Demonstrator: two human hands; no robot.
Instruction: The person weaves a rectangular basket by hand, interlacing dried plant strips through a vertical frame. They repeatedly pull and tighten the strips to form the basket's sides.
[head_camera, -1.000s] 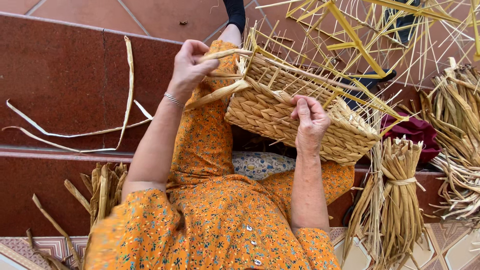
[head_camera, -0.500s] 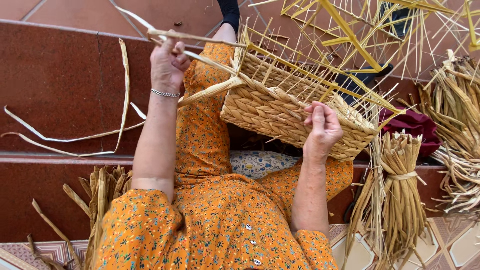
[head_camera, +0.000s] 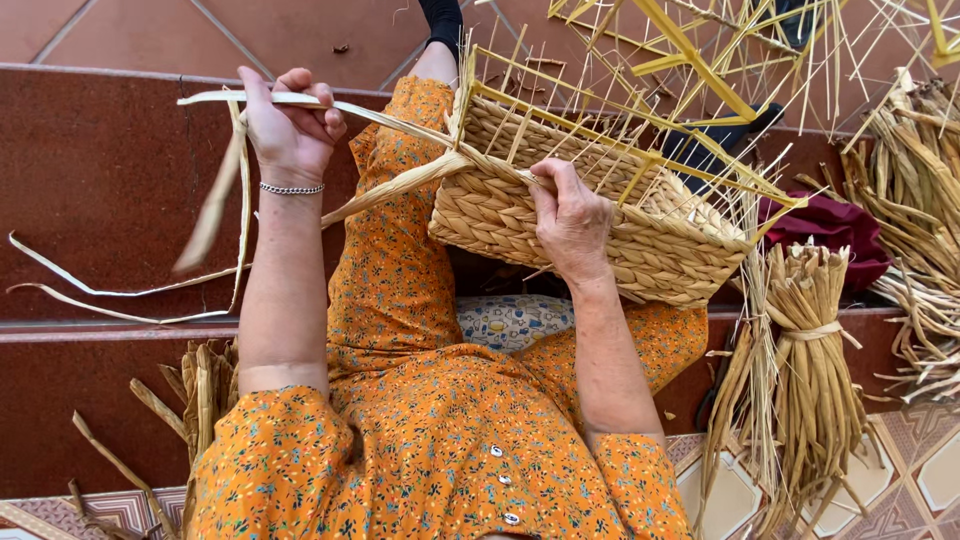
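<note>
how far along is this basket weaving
Done: the woven basket wall is built up most of the way, tight rows around all visible sides. In hand: the left hand pulls a flat strand taut while the right hand steadies the wall. Left: bare stakes above the weave, uncovered and untrimmed.

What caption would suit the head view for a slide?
Left hand pulls a flat straw strand taut while right hand steadies a half-woven basket on the lap.
</note>
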